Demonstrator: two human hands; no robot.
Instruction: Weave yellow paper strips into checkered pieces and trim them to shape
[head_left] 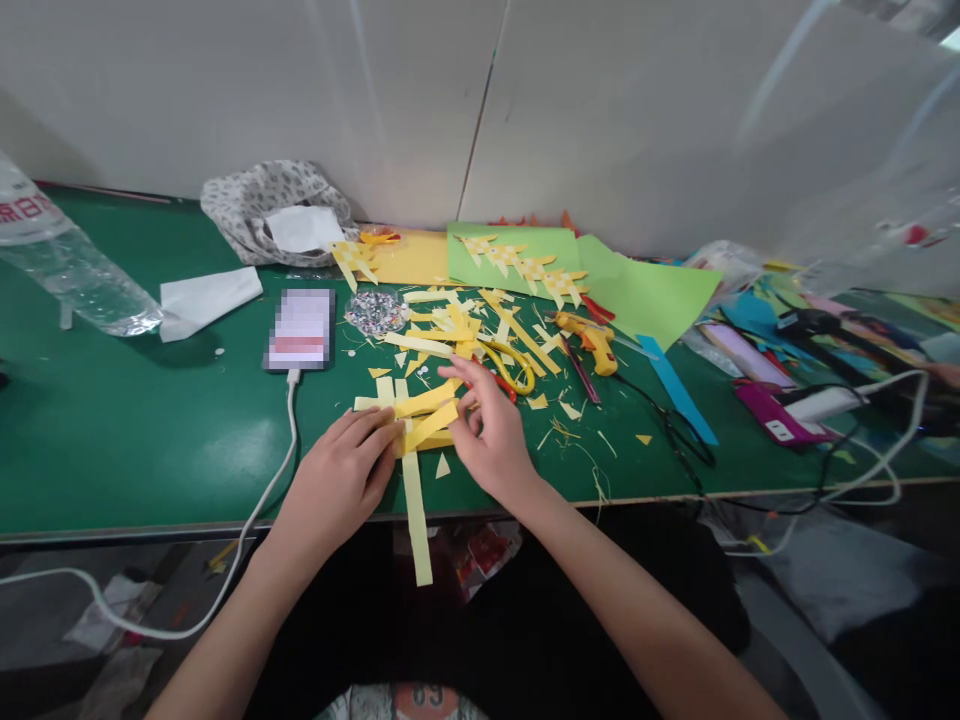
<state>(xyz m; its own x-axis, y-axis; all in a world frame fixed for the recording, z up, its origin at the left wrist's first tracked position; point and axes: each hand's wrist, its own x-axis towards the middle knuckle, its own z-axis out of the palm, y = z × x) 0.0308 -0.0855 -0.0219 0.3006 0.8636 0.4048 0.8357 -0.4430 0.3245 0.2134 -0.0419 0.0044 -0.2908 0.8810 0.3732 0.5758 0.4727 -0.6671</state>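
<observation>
Several yellow and pale-yellow paper strips (417, 500) cross one another at the table's front edge, and one pale strip hangs over that edge. My left hand (349, 455) presses on the left part of the crossing, its fingers together on the strips. My right hand (487, 425) pinches the right end of a yellow paper strip (435, 425) between thumb and fingers. Just beyond lie scissors with yellow and red handles (517, 370), partly hidden by my right hand. A pile of cut yellow strips (450, 325) and small scraps spreads behind.
A phone (301, 330) on a white cable lies to the left, near a plastic bottle (82, 270). To the right are a yellow glue gun (592, 340) with a black cord, a blue strip (679, 390) and a purple box (780, 412). Woven paper fish (525, 265) rest on green sheets.
</observation>
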